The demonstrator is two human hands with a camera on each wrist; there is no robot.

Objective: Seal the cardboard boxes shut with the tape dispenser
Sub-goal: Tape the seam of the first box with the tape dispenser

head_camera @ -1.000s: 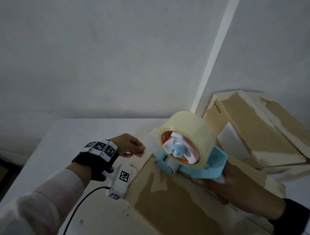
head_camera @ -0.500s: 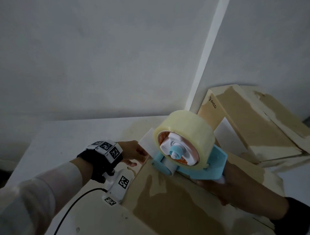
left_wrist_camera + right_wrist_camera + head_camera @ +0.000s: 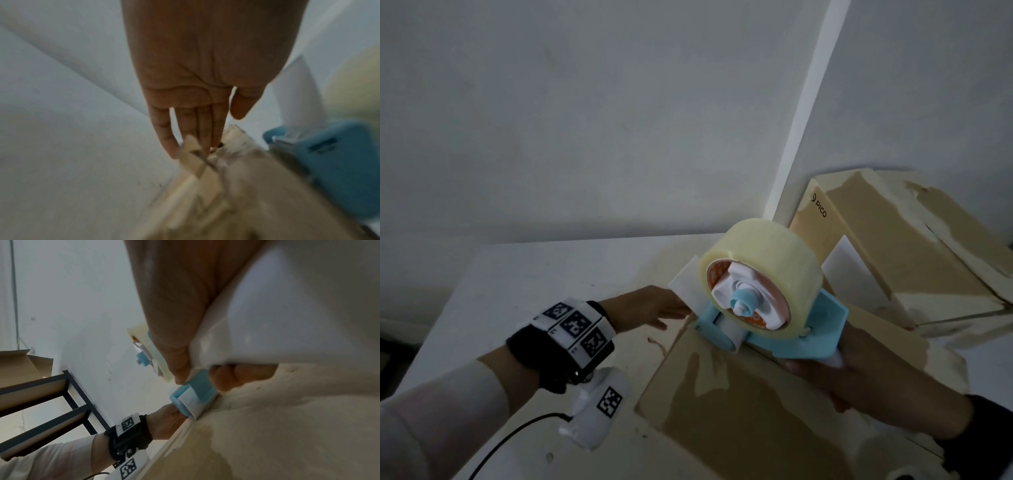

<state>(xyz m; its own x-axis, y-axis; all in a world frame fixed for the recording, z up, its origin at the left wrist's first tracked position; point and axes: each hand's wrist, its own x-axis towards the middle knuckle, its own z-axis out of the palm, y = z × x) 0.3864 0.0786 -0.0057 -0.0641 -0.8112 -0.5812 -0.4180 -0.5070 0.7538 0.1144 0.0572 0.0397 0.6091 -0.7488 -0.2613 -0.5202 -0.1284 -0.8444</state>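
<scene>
A light-blue tape dispenser [image 3: 808,329] with a roll of clear tape [image 3: 760,270] rests its front roller on the far end of a worn cardboard box [image 3: 739,421]. My right hand [image 3: 866,373] grips the dispenser's white handle [image 3: 287,318], fingers curled round it. My left hand [image 3: 667,308] reaches to the box's far end just left of the roller. In the left wrist view its fingers [image 3: 197,129] are straight, tips touching the box's end edge [image 3: 195,155], where a strip of tape hangs. The view there is blurred.
More taped cardboard boxes [image 3: 900,246] are stacked at the right against the wall. The boxes lie on a white table [image 3: 534,274] in a wall corner. A dark metal rack [image 3: 51,402] holding a cardboard box stands left, seen in the right wrist view.
My left hand moved right from pinching the tape's free end to lying with straight fingers against the box's far end. The dispenser and right hand stayed about in place.
</scene>
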